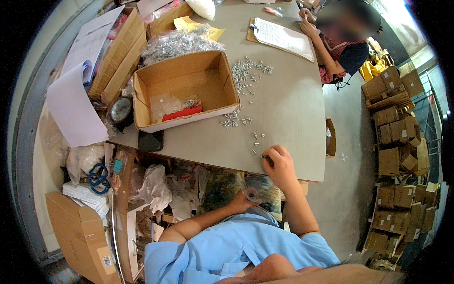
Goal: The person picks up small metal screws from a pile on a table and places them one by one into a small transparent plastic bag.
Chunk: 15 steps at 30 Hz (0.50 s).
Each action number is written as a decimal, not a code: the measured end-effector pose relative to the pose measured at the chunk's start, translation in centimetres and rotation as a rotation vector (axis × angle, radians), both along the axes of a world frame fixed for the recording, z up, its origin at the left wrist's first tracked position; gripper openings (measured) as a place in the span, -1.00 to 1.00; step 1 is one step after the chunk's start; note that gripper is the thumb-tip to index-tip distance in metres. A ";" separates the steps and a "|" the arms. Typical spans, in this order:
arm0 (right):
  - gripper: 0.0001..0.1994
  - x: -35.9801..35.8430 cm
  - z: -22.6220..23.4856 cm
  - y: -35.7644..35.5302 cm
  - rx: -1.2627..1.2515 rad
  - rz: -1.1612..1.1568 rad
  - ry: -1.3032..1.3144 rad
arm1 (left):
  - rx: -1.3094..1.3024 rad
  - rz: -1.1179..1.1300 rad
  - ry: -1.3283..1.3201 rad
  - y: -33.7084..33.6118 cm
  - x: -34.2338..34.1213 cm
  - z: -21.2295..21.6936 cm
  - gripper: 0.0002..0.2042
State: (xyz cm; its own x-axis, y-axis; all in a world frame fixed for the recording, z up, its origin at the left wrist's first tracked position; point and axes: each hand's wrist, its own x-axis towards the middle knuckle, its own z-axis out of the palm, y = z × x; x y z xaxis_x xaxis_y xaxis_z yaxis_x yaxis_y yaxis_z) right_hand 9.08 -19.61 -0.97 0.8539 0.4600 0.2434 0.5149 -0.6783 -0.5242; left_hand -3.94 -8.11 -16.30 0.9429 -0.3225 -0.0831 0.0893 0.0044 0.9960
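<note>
My right hand [280, 164] is over the table's front edge, its fingers curled together. Whatever they hold, if anything, is hidden. Just beyond it lie a few loose silver screws [255, 136], and a larger scattered pile of screws [243, 78] spreads farther back. Below the table edge, close to my body, my left hand [241, 202] grips a small clear plastic bag [259, 185]. Left of the screws stands an open cardboard box [184, 78] with a red piece [182, 113] and small clear bags inside.
Bagged hardware [182, 45] is heaped behind the box. A clipboard [283, 39] with paper lies at the back, beside a seated co-worker [343, 52] handling something small. Blue-handled scissors [99, 179] are at the left. Stacked cartons [397, 132] fill shelves on the right.
</note>
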 end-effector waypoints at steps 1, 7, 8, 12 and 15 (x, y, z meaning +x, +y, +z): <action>-0.83 -0.5 0.5 -0.3 -0.014 0.060 0.102 | 0.001 0.007 0.041 0.0 0.0 0.3 -0.80; -0.83 0.4 1.8 -1.0 0.027 0.206 0.296 | -0.004 0.022 0.199 0.4 0.5 3.5 -0.80; -0.83 0.9 1.3 -0.2 0.087 0.074 0.191 | 0.017 0.037 0.094 0.1 0.3 2.1 -0.80; -0.81 3.5 0.9 1.1 0.113 0.023 -0.051 | -0.029 0.035 0.099 0.2 0.2 2.0 -0.79; -0.83 3.5 0.5 1.5 0.112 0.030 0.062 | 0.080 0.077 0.195 0.4 0.0 3.7 -0.79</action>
State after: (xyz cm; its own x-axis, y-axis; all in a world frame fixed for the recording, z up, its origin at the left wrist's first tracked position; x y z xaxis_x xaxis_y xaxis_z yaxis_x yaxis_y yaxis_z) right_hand 12.61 -18.14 -0.46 0.8554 0.4583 0.2414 0.4978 -0.5987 -0.6275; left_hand -3.93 -7.67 -12.61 0.9281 -0.2350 -0.2887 0.2827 -0.0597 0.9574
